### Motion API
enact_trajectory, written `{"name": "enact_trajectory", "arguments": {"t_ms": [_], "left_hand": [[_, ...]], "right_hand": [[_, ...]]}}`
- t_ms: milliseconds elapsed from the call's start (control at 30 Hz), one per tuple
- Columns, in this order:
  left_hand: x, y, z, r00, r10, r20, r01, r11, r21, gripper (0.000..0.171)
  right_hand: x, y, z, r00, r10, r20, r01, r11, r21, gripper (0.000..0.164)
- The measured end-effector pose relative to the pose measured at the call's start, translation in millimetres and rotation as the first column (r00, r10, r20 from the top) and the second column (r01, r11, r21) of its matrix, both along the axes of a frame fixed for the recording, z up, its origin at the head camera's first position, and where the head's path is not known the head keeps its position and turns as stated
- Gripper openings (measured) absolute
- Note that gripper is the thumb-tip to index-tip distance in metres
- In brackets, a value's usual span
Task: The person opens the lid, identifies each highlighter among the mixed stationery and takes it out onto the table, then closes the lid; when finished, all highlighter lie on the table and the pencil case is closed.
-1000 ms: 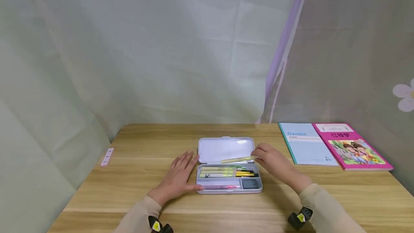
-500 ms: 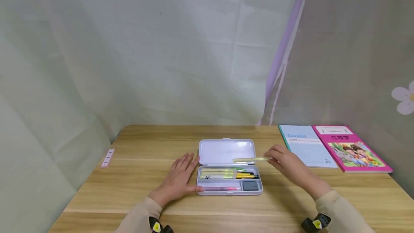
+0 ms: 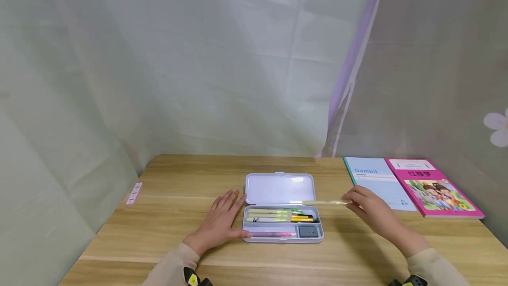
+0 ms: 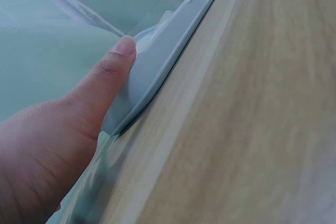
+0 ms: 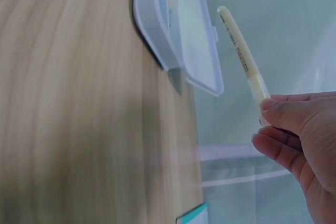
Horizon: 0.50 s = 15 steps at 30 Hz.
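On the table stands an open pale lilac pencil case [image 3: 262,228], its lid folded back. Several pens [image 3: 263,219] fill its rear compartment; a pink-tipped purple pen [image 3: 271,234] and a dark grey block [image 3: 308,231] occupy the front ones. My left hand [image 3: 216,222] rests at the left side of the case, fingers spread and thumb on its front corner. To the right of the lid, my right hand [image 3: 373,211] pinches a pale yellow pen [image 5: 239,43] by its clear-capped end. The pen points left, held above the table.
A blue notebook [image 3: 381,184] and a pink picture-covered book [image 3: 436,193] lie at the back right. Near the left table edge is a small pink-and-white strip [image 3: 134,193]. Pale curtains [image 3: 238,78] hang behind the table.
My right hand has moved right with the pale yellow pen, from over the case's right end to beside the lid. The left hand stays at the case.
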State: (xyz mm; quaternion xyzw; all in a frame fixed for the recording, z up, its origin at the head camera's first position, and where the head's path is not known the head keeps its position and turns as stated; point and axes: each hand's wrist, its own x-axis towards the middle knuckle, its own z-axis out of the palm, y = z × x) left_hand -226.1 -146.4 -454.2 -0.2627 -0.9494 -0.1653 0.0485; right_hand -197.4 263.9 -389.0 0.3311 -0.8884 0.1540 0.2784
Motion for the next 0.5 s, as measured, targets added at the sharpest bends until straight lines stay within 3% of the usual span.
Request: {"name": "enact_trajectory", "arguments": {"t_ms": [500], "left_hand": [[-0.4,-0.7,-0.4,1.000,0.004,0.006,-0.004,1.000,-0.002,0.105]], "right_hand": [[9.0,35.8,-26.4,0.999,-0.043,0.014,0.044,0.998,-0.050,0.038]]}}
